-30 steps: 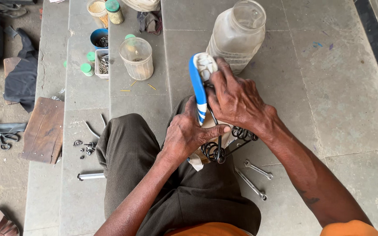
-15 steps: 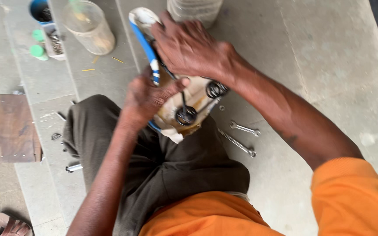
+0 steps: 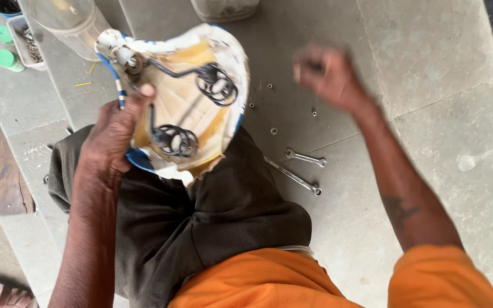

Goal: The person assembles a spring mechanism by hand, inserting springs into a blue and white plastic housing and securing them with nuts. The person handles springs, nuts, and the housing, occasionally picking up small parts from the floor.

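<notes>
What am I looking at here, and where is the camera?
The camera sits on a person's head and looks down at their lap and two bare hands. The left hand holds an upturned bicycle saddle, white and blue, so its coiled springs show. The right hand is blurred, raised above the stone floor, fist seemingly closed; whether it holds anything is unclear. Two wrenches and small nuts lie on the floor. Clear plastic jars stand at the top.
</notes>
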